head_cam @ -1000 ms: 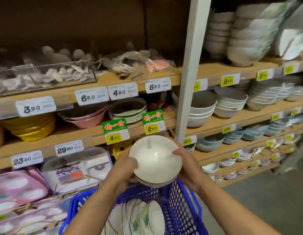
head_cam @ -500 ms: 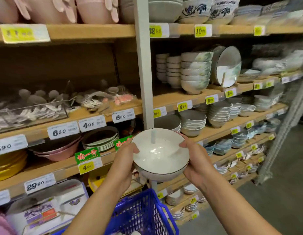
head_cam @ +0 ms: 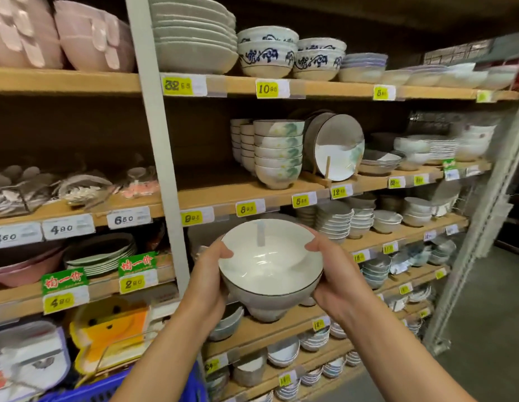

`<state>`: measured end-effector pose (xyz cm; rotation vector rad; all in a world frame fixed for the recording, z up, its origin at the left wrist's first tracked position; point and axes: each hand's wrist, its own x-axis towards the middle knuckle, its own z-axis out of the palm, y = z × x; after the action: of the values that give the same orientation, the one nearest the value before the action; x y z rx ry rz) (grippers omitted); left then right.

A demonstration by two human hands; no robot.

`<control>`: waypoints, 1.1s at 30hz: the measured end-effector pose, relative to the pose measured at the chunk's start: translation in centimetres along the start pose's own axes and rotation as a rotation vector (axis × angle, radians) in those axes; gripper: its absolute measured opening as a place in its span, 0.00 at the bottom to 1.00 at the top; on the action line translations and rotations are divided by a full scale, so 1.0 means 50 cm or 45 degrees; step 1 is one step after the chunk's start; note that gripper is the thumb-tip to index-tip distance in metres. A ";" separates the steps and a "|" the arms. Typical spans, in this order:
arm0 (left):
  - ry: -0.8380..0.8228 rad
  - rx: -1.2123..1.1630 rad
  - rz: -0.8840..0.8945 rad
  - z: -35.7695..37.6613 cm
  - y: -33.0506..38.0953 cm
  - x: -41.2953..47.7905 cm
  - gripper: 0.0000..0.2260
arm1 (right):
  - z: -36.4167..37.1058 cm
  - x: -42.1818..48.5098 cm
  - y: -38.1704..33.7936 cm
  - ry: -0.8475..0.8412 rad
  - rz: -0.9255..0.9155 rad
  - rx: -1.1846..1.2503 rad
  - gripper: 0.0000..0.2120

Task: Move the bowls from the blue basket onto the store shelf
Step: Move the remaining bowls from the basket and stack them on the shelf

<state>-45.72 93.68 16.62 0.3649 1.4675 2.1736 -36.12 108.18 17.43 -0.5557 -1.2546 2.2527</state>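
We see one left hand (head_cam: 207, 274), one right hand (head_cam: 333, 274), one white bowl (head_cam: 270, 262) and one blue basket (head_cam: 107, 393). On the shelves (head_cam: 223, 192) we count four blue-patterned bowls (head_cam: 267, 58), in two stacks of two, and one plate (head_cam: 336, 146) on one stand (head_cam: 328, 166).

The wooden shelves (head_cam: 217, 194) are carrying stacks of bowls (head_cam: 278, 153), piled plates (head_cam: 191, 36) and one plate (head_cam: 336, 146) standing in a rack (head_cam: 328, 167).
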 end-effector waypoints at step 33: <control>0.416 -0.466 0.261 0.117 0.083 0.286 0.08 | 0.095 0.282 -0.063 -0.220 -0.436 -0.243 0.30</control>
<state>-56.04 104.69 22.00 0.0315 1.1891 2.7067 -49.30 114.94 20.97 -0.1937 -1.5325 1.9387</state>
